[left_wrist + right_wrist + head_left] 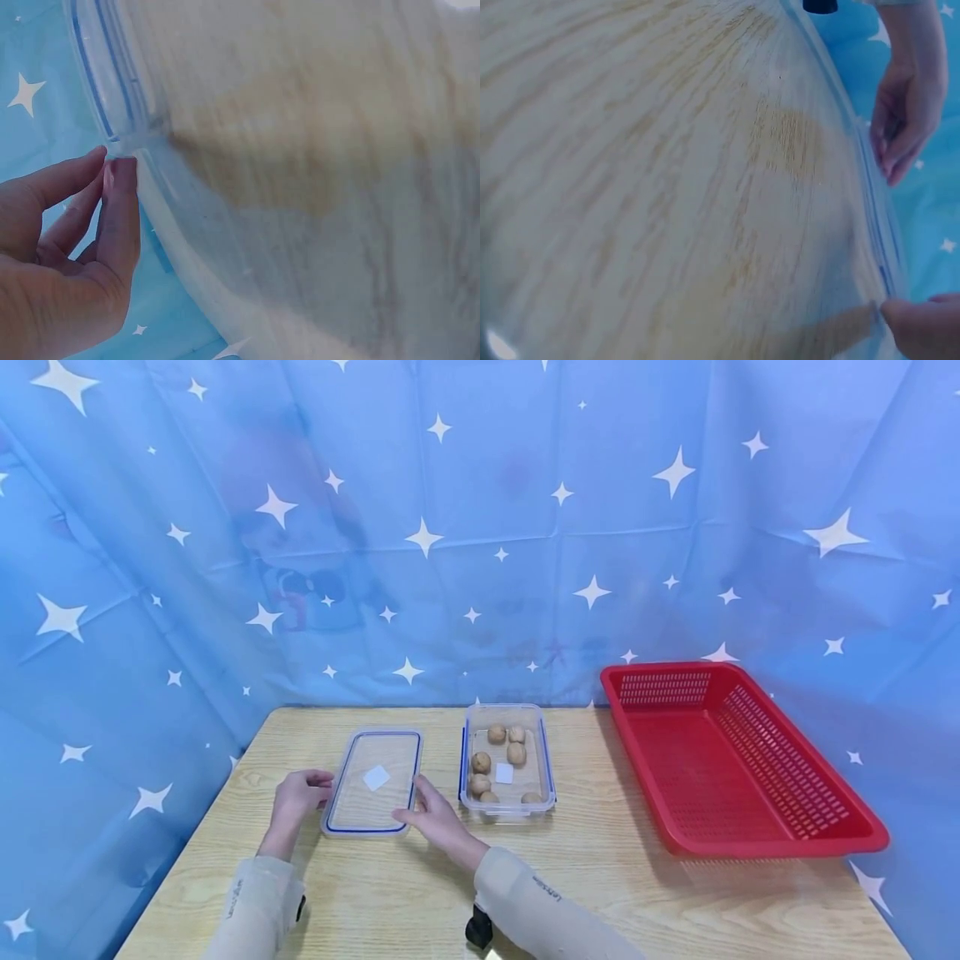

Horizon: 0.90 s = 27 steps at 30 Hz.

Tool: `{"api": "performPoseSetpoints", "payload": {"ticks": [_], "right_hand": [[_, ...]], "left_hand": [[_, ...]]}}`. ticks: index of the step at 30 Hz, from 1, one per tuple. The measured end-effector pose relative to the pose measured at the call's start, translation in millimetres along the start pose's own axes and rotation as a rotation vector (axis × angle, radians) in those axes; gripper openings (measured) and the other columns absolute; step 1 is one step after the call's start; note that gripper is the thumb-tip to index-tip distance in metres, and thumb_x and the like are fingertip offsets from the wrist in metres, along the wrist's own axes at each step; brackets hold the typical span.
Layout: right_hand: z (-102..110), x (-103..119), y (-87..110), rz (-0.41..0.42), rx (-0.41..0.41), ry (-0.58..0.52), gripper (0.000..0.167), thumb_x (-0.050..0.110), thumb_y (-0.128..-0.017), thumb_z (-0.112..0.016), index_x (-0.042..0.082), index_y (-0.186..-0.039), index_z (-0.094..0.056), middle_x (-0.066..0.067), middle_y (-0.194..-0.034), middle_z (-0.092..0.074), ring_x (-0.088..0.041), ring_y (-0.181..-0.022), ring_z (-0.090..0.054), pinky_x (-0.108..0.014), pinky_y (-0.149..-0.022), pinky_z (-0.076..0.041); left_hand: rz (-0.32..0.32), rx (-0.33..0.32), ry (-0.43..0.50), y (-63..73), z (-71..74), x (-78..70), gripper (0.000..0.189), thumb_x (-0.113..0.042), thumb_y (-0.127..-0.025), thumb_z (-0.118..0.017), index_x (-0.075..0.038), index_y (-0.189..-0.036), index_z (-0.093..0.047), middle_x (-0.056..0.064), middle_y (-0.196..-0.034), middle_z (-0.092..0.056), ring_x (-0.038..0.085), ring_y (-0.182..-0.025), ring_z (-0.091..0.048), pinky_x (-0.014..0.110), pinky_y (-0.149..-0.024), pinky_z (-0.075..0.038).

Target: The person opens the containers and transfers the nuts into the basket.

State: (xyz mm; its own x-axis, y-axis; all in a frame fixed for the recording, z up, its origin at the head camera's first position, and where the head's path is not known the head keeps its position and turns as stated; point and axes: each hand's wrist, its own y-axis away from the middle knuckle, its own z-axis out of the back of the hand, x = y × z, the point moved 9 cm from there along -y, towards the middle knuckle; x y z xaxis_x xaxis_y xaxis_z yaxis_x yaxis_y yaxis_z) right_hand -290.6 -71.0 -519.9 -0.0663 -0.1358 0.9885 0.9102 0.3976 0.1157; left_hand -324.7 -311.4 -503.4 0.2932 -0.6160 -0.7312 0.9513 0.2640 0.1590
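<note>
A clear, blue-sealed box lid (pixel 352 793) with a white square label (pixel 377 777) is at the left of the table. My left hand (pixel 298 797) is at its left edge; in the left wrist view, its thumb and fingertips come together at the lid's rim (pixel 103 67). At the near right corner my right hand (pixel 442 827) grips the lid, thumb over the top; its fingers' undersides are hidden. To the right stands a clear, lidless storage box (pixel 546 760), with several walnuts (pixel 481 762) and a white square label (pixel 504 773) inside.
A large red plastic basket (pixel 660 793) with slotted sides stands on the right of the wooden table (pixel 390 902). A blue curtain with white stars (pixel 480 585) hangs behind the table and along its sides.
</note>
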Motion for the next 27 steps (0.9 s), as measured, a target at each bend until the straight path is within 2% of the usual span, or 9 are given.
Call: {"api": "performPoseSetpoints", "payload": {"ticks": [6, 11, 13, 18, 27], "right_hand": [[3, 14, 0.9, 0.038, 0.011, -0.039, 0.077, 0.018, -0.096, -0.065, 0.004, -0.158, -0.022, -0.017, -0.165, -0.024, -0.035, -0.152, -0.024, -0.048, -0.125, -0.025], [8, 32, -0.8, 0.08, 0.019, -0.029, 0.075, 0.02, -0.095, -0.067, 0.005, -0.157, -0.028, -0.016, -0.163, -0.03, -0.035, -0.15, -0.03, -0.045, -0.123, -0.031], [11, 40, -1.7, 0.108, 0.014, 0.002, 0.073, 0.02, -0.094, -0.067, 0.004, -0.155, -0.03, -0.018, -0.162, -0.031, -0.036, -0.149, -0.033, -0.044, -0.122, -0.033], [26, 53, -5.3, 0.147, -0.004, -0.006, 0.069, 0.016, -0.096, -0.065, 0.002, -0.154, -0.032, -0.019, -0.162, -0.031, -0.037, -0.148, -0.033, -0.045, -0.121, -0.035], [62, 57, -6.3, 0.153, -0.045, -0.029, 0.065, 0.014, -0.097, -0.064, 0.002, -0.154, -0.033, -0.016, -0.162, -0.032, -0.036, -0.148, -0.034, -0.046, -0.122, -0.034]], "left_hand": [[-0.055, -0.063, -0.032, 2.8, 5.0, -21.3, 0.035, -0.007, -0.092, -0.06, 0.005, -0.125, -0.064, 0.026, -0.122, -0.067, 0.038, -0.106, -0.068, 0.043, -0.087, -0.059], [-0.149, -0.108, -0.029, 5.6, 1.6, -49.7, 0.033, -0.007, -0.092, -0.062, 0.004, -0.123, -0.066, 0.024, -0.119, -0.069, 0.04, -0.111, -0.066, 0.046, -0.091, -0.057], [-0.179, -0.109, -0.014, 6.7, -2.7, -60.4, 0.032, -0.007, -0.092, -0.063, 0.003, -0.123, -0.067, 0.024, -0.118, -0.07, 0.04, -0.11, -0.066, 0.045, -0.09, -0.058], [-0.242, -0.099, 0.044, 8.3, -17.0, -85.0, 0.031, -0.004, -0.092, -0.064, 0.002, -0.122, -0.068, 0.022, -0.115, -0.072, 0.039, -0.107, -0.069, 0.045, -0.091, -0.059], [-0.319, -0.051, 0.116, 12.3, -45.1, -118.1, 0.029, -0.006, -0.092, -0.067, 0.0, -0.121, -0.069, 0.019, -0.112, -0.074, 0.037, -0.104, -0.07, 0.045, -0.091, -0.059]]}}
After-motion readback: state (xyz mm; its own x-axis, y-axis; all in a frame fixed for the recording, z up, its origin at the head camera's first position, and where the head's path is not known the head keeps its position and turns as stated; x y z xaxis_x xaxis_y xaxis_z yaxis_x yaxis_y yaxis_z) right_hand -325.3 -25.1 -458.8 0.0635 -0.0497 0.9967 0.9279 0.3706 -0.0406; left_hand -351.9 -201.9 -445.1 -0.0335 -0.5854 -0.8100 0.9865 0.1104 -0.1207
